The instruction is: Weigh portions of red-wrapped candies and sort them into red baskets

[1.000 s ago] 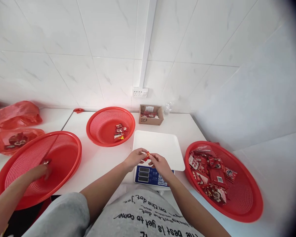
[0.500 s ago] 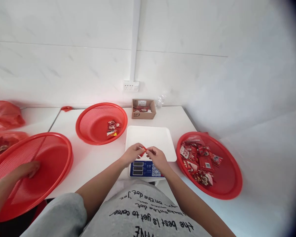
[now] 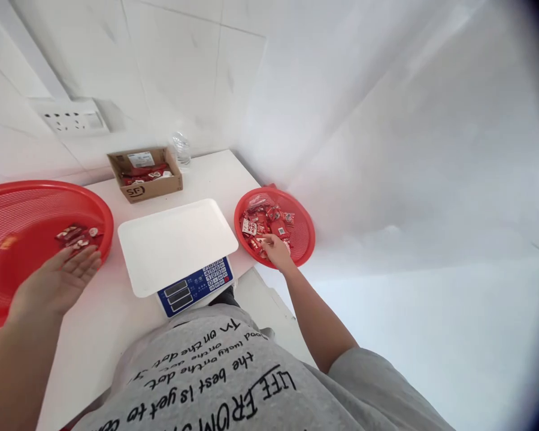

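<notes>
My left hand (image 3: 56, 281) is held palm up with its fingers spread and nothing in it, by the near right rim of the left red basket (image 3: 104, 209). Small red snack packets (image 3: 77, 234) lie in that basket just beyond my fingertips. At the right, my right hand (image 3: 277, 252) reaches over the near rim of another red basket (image 3: 309, 239), into a heap of red packets (image 3: 269, 220). Its thumb and fingers are drawn together at the packets; what they pinch is too small to make out. Between my hands stands a white-topped digital scale (image 3: 175, 242) with nothing on its pan.
Behind the scale is an open cardboard box (image 3: 155, 188) holding red packets. Next to it stands a clear plastic item (image 3: 181, 148). A socket strip (image 3: 72, 118) is fixed on the wall. The white table (image 3: 215, 164) ends in front of the right basket.
The view has swung right. My hands, together over the scale on a small red piece before, have parted: the left toward the left basket, the right into the right basket. The co-worker's hand left view.
</notes>
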The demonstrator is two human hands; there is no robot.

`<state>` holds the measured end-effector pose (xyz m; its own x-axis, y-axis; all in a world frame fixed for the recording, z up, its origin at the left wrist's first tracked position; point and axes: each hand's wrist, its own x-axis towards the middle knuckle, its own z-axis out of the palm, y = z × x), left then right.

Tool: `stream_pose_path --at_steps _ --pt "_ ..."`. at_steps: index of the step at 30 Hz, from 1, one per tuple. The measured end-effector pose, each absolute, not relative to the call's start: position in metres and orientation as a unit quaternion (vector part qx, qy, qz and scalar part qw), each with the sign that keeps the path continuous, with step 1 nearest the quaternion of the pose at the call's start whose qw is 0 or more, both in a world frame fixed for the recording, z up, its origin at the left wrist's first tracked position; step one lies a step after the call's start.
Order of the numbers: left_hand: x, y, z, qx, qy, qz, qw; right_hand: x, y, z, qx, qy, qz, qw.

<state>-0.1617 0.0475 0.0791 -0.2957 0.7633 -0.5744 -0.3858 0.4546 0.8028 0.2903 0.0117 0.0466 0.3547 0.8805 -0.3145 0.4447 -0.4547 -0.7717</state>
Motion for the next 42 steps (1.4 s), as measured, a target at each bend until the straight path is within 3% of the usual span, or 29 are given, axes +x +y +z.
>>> stream_pose_path --at_steps 4,7,11,20,27,32,42 --pt "-0.112 0.037 0.081 0.116 0.648 0.474 0.585 0.310 0.010 0.038 -0.753 -0.518 0.387 0.125" --pt "-0.089 0.034 0.083 0.169 0.623 0.460 0.610 0.312 0.020 0.028 -0.728 -0.555 0.400 0.055" --pt "-0.084 0.033 0.082 0.197 0.613 0.447 0.621 0.309 0.035 0.016 -0.732 -0.553 0.395 0.052" --pt "-0.091 0.024 0.077 0.193 0.636 0.439 0.605 0.338 0.056 0.018 -0.798 -0.528 0.266 0.120" --pt "-0.083 0.020 0.081 0.190 0.640 0.441 0.600 0.328 0.056 -0.002 -0.749 -0.569 0.339 0.009" --pt "-0.077 0.017 0.085 0.180 0.649 0.435 0.598 0.315 0.057 -0.023 -0.760 -0.564 0.315 -0.071" --pt "-0.046 0.029 0.098 0.161 0.638 0.436 0.614 0.330 0.069 -0.020 -0.746 -0.632 0.208 -0.004"
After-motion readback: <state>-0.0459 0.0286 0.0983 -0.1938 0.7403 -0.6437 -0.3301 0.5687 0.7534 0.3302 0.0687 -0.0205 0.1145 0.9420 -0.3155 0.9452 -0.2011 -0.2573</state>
